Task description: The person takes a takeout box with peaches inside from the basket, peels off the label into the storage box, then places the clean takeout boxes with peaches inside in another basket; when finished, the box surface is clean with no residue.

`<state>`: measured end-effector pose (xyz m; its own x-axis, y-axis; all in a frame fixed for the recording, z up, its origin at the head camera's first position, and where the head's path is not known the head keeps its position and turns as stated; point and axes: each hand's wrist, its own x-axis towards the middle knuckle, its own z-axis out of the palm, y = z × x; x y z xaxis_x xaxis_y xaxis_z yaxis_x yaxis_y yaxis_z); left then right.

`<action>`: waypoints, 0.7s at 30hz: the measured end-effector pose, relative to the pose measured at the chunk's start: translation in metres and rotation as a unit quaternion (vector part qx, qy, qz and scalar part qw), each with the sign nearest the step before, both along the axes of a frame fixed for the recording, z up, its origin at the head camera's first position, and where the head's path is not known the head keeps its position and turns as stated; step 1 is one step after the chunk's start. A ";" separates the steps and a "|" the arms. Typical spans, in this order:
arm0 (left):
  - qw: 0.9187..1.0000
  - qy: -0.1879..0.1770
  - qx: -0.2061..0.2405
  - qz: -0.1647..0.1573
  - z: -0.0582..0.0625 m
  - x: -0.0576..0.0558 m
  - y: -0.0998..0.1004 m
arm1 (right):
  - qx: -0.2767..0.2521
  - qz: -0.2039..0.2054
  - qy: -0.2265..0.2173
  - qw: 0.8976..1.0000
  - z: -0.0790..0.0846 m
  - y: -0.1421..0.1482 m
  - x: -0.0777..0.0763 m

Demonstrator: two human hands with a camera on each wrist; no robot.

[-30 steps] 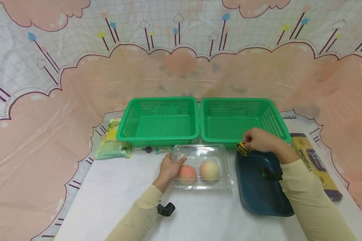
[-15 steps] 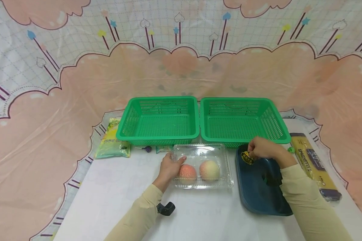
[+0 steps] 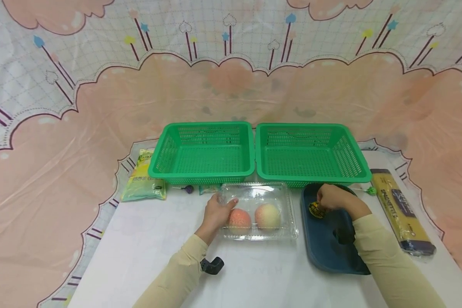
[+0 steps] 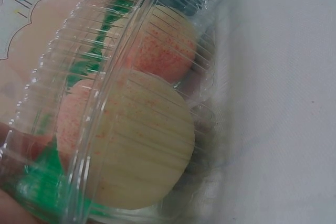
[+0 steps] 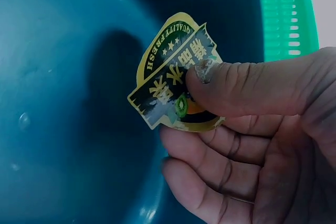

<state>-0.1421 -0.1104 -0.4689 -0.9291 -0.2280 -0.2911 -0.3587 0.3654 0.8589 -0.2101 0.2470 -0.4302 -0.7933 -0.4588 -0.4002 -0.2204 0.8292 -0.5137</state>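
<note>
A clear plastic clamshell box [image 3: 254, 196] with a pinkish peach [image 3: 240, 221] and a paler peach [image 3: 267, 217] inside sits mid-table. My left hand [image 3: 214, 217] holds its left side, thumb over the lid. In the left wrist view the peaches [image 4: 142, 140] show through the ribbed plastic. My right hand [image 3: 339, 201] is over the far end of a dark blue basin [image 3: 323, 248]. Between thumb and fingers it pinches a black-and-gold fruit sticker [image 5: 170, 72], its printed face turned to the right wrist camera.
Two green baskets [image 3: 202, 176] [image 3: 312, 176] stand side by side behind. A yellow-green bag [image 3: 144, 182] lies at left, beside a purple lollipop [image 3: 188, 189] and a small green packet [image 3: 209, 189]. A green lollipop [image 3: 371, 191] and a spaghetti pack [image 3: 402, 209] lie at right.
My right hand has come down and nearer from the right basket's front rim into the basin area, carrying the sticker. The green lollipop has come into sight. My left hand has stayed put.
</note>
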 end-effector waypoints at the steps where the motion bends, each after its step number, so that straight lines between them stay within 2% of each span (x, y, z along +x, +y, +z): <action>1: 1.000 -0.001 0.001 0.000 0.000 0.000 0.000 | 0.004 0.001 -0.001 1.000 -0.001 0.001 0.000; 10: 1.000 -0.004 -0.001 0.005 -0.002 -0.001 -0.001 | 0.027 0.005 -0.008 1.000 -0.006 0.003 -0.002; 17: 1.000 -0.003 -0.004 0.004 -0.004 -0.003 -0.001 | 0.035 0.018 -0.002 0.999 -0.018 -0.001 -0.003; 21: 1.000 -0.003 -0.007 0.002 -0.003 -0.003 -0.001 | 0.050 0.011 0.003 0.999 -0.023 -0.005 -0.002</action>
